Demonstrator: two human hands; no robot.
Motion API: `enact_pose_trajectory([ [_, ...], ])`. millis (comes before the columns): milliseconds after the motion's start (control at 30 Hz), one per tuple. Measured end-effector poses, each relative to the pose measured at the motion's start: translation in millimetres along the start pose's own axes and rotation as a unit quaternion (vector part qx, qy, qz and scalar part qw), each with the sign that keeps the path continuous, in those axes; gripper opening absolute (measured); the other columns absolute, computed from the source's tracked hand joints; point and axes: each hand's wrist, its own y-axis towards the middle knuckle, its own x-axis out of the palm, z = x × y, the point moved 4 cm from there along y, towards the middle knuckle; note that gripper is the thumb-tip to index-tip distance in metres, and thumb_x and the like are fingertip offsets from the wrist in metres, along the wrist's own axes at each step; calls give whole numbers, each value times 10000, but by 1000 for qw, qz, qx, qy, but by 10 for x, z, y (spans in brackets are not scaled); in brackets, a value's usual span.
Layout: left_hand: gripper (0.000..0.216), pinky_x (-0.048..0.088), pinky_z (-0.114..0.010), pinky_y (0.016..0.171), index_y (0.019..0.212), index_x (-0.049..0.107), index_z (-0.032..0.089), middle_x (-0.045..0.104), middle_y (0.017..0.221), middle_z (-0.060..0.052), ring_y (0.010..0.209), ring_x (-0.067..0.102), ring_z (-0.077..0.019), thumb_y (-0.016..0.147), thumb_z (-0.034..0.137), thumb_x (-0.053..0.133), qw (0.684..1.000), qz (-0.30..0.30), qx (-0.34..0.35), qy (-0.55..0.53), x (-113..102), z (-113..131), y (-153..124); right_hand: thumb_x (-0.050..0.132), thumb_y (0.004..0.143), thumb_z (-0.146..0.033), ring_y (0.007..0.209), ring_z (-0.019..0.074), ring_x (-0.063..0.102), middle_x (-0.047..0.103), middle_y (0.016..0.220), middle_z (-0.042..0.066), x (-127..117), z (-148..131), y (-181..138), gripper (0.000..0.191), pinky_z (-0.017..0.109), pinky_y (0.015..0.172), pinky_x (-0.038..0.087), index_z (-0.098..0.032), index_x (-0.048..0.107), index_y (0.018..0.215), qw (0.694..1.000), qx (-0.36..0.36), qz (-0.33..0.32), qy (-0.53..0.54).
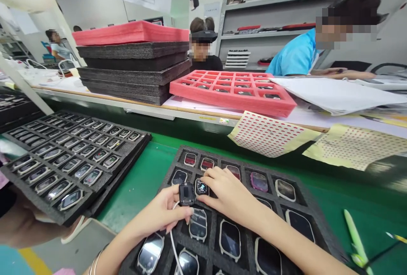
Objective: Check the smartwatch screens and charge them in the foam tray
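My left hand (167, 209) is closed on a small black square charging dock (187, 193) with a white cable (174, 245) hanging from it. Close beside the dock, my right hand (222, 188) grips a smartwatch case (202, 187) whose round dial is lit. Both hands are over a black foam tray (329, 234) of strapless watch cases in square pockets. One watch with a dark screen (197, 225) lies just below my left fingertips. A purple-framed watch (259, 181) sits in a pocket beyond my right hand. My right fingers partly hide a neighbouring pocket.
More watches fill black foam trays (119, 171) at the left. A shelf ahead carries stacked black foam sheets (133, 56) and a red foam tray (229, 104). Dotted yellow sheets (273, 135) hang from its edge. A green pen-like tool (354, 234) lies at right. Other people sit beyond.
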Motion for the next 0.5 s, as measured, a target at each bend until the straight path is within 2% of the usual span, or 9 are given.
enact_pose_trajectory([
  [133,387,182,-137,307,1066,535,121,613,721,-7,336,324,6,767,318,680,1000,-6,6,-26,-30,-10,-16,599,903,-253,872,271,551,591,868,87,4,-33,27,117,399,736,446,-149,650,919,1000,7,1,-14],
  [233,396,209,-132,310,1065,532,123,623,713,-8,334,341,4,756,305,698,999,-7,14,-45,-48,0,-13,521,928,-166,913,271,538,599,943,100,-2,-85,144,129,414,774,448,-143,637,980,1000,-6,21,-7],
  [367,381,253,-138,314,984,539,120,632,684,-12,333,383,-12,727,330,727,998,-7,38,-58,-46,37,-6,551,853,-69,950,294,540,616,973,110,101,-162,406,207,445,799,478,-125,621,1040,998,-59,13,-5],
  [433,408,287,-145,320,954,531,133,629,676,-6,339,410,-24,706,379,742,997,-21,44,-63,-41,29,-9,592,823,-97,941,327,554,630,920,121,195,-144,533,177,469,767,504,-124,643,990,997,-73,17,-21],
  [500,453,329,-148,347,936,544,137,630,700,-10,368,437,-29,670,434,758,996,-47,49,-52,-53,-12,-13,610,819,-159,898,341,582,642,877,137,280,-84,646,138,494,743,524,-130,662,943,994,-95,48,-37],
])
